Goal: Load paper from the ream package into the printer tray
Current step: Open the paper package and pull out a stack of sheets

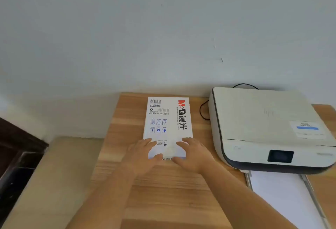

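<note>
A white ream package with red and black lettering lies flat on the wooden table, its long side pointing away from me. My left hand and my right hand both rest on its near end, fingers spread over the top and thumbs at the near edge. To the right stands a white printer with a dark base. Its paper tray is pulled out toward me, and its inside shows white.
A black cable loops on the table between the ream package and the printer, close to the wall. A beige surface adjoins the table on the left, with dark furniture beyond it.
</note>
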A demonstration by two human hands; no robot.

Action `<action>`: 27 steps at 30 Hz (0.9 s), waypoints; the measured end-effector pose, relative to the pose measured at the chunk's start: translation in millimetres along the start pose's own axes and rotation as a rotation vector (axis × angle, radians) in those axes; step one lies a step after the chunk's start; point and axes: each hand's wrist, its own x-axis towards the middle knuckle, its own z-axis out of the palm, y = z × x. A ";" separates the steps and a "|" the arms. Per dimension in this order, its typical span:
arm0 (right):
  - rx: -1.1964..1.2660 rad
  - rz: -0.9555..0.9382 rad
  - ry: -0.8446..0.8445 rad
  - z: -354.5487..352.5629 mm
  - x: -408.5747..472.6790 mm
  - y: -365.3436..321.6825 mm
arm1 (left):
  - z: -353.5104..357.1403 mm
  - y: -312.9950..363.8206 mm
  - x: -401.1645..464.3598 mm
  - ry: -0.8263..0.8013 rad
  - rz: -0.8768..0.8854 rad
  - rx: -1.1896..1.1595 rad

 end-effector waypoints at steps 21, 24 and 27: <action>-0.014 0.059 0.121 43.2 60.0 -7.9 | 11.2 -27.9 19.5 -0.013 0.006 0.017; -0.017 0.072 0.150 45.8 63.6 -6.5 | 9.2 -27.3 20.9 0.004 0.021 0.043; -0.025 0.076 0.164 47.7 65.6 -5.5 | 9.1 -27.8 22.3 -0.001 0.029 0.055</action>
